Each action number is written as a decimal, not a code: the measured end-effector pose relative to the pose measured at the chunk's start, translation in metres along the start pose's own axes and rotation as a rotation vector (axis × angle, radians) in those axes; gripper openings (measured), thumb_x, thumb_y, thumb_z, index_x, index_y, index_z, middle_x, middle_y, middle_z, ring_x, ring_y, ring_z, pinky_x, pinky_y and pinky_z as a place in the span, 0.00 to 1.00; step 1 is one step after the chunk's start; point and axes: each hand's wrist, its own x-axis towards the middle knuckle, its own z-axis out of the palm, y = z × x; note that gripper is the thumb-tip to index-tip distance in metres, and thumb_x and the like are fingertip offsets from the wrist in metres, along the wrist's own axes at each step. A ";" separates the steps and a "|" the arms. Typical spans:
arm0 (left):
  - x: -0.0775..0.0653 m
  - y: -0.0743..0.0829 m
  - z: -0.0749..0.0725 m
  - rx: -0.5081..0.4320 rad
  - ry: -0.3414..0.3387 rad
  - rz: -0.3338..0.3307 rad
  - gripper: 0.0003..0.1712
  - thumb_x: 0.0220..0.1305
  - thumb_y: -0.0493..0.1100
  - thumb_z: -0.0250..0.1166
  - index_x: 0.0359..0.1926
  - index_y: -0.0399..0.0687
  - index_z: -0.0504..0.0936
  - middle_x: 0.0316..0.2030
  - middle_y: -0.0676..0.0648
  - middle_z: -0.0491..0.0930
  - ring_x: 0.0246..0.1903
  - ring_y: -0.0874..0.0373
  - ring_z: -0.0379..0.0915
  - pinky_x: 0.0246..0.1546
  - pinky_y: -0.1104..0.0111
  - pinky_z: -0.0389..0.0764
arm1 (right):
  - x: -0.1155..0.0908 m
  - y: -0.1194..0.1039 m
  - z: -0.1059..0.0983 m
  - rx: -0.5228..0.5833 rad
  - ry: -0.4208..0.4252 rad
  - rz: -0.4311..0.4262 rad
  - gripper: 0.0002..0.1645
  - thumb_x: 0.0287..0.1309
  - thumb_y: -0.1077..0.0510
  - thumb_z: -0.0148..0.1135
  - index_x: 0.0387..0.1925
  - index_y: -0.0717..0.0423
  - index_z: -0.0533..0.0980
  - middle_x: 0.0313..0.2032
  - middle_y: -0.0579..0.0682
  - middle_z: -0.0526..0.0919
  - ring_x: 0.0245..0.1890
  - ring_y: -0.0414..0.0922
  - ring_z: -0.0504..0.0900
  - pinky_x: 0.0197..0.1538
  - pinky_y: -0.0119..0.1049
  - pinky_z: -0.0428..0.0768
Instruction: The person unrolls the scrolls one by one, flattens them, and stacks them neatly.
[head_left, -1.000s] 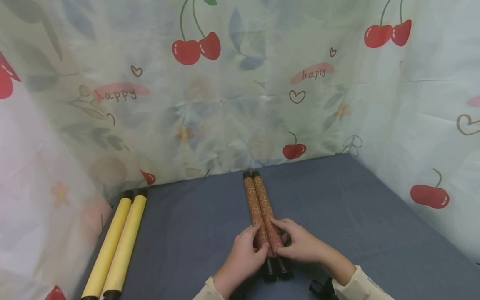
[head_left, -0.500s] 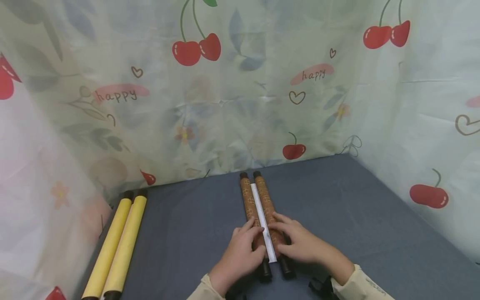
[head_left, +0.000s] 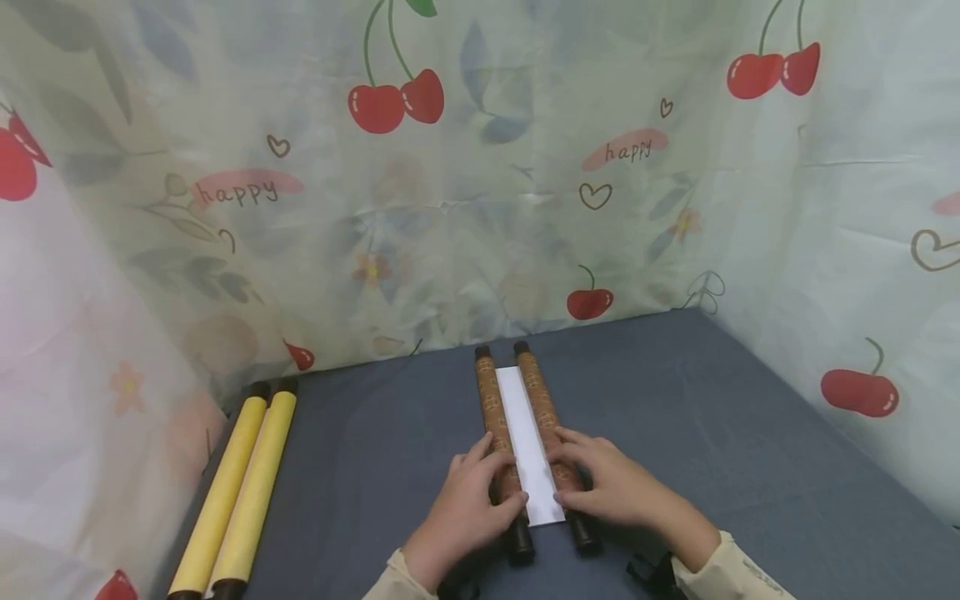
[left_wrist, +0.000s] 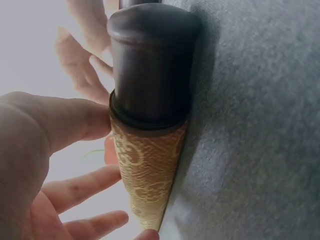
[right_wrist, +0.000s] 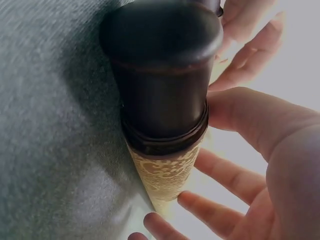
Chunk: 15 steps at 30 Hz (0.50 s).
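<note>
A hanging scroll with brown patterned backing and dark end knobs lies partly unrolled, a white paper strip (head_left: 531, 442) bare between its rollers. My left hand (head_left: 467, 510) holds the left roller (head_left: 491, 400), fingers over it and tips along its inner edge. On the right roller (head_left: 537, 379), my right hand (head_left: 611, 483) has the same hold. In the left wrist view the thumb (left_wrist: 85, 120) touches beside the dark knob (left_wrist: 150, 70). The right wrist view has the thumb (right_wrist: 235, 110) against the other roller near its knob (right_wrist: 160, 85), fingers spread farther along.
Two yellow scrolls (head_left: 251, 492) with black ends lie side by side at the table's left edge. The dark blue-grey tabletop (head_left: 675, 400) is enclosed by a curtain (head_left: 487, 208) printed with cherries. A dark strap (head_left: 652, 575) shows at the right wrist.
The two brown rollers were side by side and have moved apart, the hands travelling with them. White paper has come into view between them and grown wider. The yellow scrolls stay put.
</note>
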 end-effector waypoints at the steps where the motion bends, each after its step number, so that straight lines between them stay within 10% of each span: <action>1: 0.000 -0.001 -0.001 -0.001 0.002 0.005 0.24 0.67 0.52 0.72 0.61 0.50 0.85 0.77 0.32 0.66 0.66 0.29 0.69 0.57 0.37 0.78 | 0.000 0.000 -0.001 0.000 0.007 0.001 0.25 0.63 0.48 0.74 0.60 0.44 0.83 0.77 0.60 0.69 0.74 0.71 0.68 0.67 0.75 0.69; 15: -0.005 -0.009 -0.011 -0.019 -0.010 0.002 0.20 0.62 0.43 0.67 0.55 0.45 0.87 0.75 0.31 0.69 0.68 0.31 0.69 0.61 0.39 0.76 | -0.006 0.011 -0.005 0.072 -0.014 -0.006 0.24 0.68 0.54 0.67 0.63 0.52 0.80 0.78 0.63 0.66 0.77 0.71 0.63 0.70 0.78 0.61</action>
